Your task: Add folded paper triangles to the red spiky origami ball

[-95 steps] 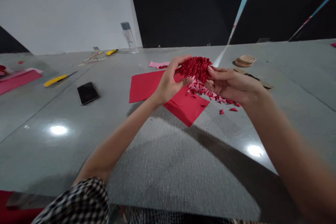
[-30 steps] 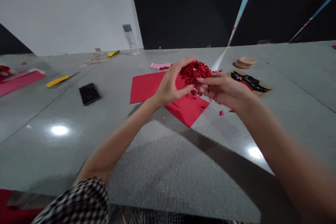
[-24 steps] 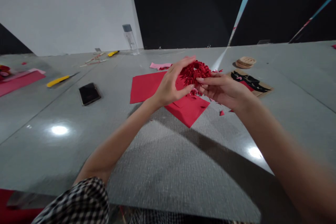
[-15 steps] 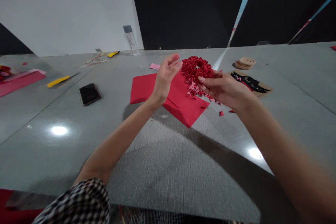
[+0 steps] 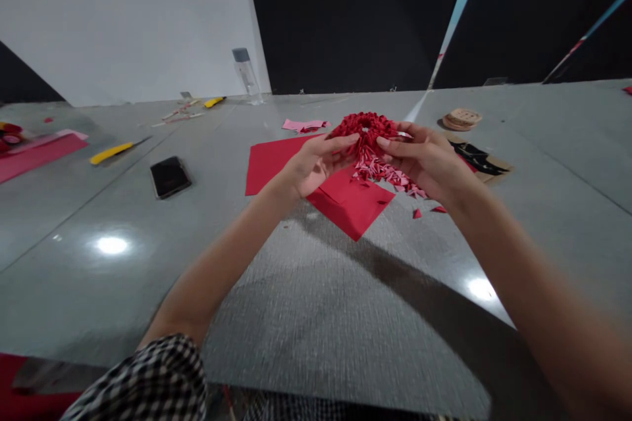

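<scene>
Both hands hold a round red paper model (image 5: 364, 128) made of many small folded pieces, with a hole in its top. My left hand (image 5: 316, 161) grips its left side with curled fingers. My right hand (image 5: 427, 159) grips its right side, thumb on top. Under the model lies a heap of loose pink and red folded pieces (image 5: 390, 174). Red paper sheets (image 5: 291, 168) lie flat on the grey floor below the hands.
A black phone (image 5: 168, 176) lies to the left, a yellow cutter (image 5: 111, 152) beyond it. A clear bottle (image 5: 245, 74) stands at the back. Pink paper (image 5: 305, 125), a round wooden stack (image 5: 461, 118) and a cardboard piece with black scraps (image 5: 481, 158) lie nearby.
Half a second ago my left hand was off the model, raised and open; now it grips the left side again. The model has dropped slightly and turned its hole upward.
</scene>
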Motion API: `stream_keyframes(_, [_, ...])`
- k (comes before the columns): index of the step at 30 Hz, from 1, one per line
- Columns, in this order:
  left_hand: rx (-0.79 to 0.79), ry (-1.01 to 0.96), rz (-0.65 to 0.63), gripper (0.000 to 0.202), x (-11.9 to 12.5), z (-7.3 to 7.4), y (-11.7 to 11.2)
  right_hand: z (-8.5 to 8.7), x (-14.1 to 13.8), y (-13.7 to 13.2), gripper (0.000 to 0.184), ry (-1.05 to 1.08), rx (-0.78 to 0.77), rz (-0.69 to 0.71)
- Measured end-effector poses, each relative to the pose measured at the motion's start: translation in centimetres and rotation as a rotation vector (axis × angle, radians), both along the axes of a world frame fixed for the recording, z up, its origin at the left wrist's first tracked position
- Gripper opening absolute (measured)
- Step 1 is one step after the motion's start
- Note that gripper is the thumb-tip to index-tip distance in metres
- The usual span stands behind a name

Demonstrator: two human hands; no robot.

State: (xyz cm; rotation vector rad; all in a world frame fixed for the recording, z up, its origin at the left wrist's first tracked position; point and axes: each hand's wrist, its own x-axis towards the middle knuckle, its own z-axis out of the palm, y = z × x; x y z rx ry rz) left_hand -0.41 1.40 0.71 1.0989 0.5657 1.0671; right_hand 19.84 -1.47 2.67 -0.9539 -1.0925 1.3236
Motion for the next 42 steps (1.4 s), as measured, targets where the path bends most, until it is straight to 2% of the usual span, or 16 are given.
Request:
stream_keyframes(4, [-0.01, -0.038, -0.045, 0.028, -0.4, -0.2, 0.2, -0.1, 0.5, 0.2, 0.039, -0.025, 0.062, 0.065])
stream_keyframes(7, [-0.003, 0.006, -0.065, 0.028, -0.5, 0.0, 0.1, -0.1, 0.9, 0.2, 0.043, -0.017, 0.062, 0.053])
stream_keyframes(11, [-0.003, 0.06, -0.086, 0.037, -0.2, -0.1, -0.1, 0.0, 0.9, 0.2, 0.026, -0.021, 0.079, 0.004])
stream_keyframes(13, [0.026, 0.036, -0.074, 0.035, 0.0, -0.4, -0.1, 0.2, 0.6, 0.0, 0.022, -0.029, 0.081, 0.009])
stream_keyframes(20, [0.104, 0.063, -0.059, 0.029, 0.1, -1.4, 0.1, 0.4, 0.8, -0.2, 0.043, -0.124, 0.121, 0.079])
stream_keyframes(26, [0.133, 0.03, 0.023, 0.03, 0.2, -1.8, 0.0, 0.1, 1.3, 0.0, 0.045, -0.116, 0.131, 0.129])
stream_keyframes(33, [0.117, -0.023, 0.11, 0.027, 0.9, -1.6, -0.3, 0.4, 0.9, -0.2, 0.034, -0.138, 0.11, 0.037])
stream_keyframes(38, [0.1, -0.016, 0.131, 0.033, 1.1, -1.5, -0.6, 0.2, 1.0, -0.2, 0.028, -0.179, 0.148, 0.005])
stream_keyframes(42, [0.087, -0.024, 0.15, 0.03, 1.2, -1.6, -0.6, -0.1, 1.1, -0.1, 0.028, -0.205, 0.19, -0.002])
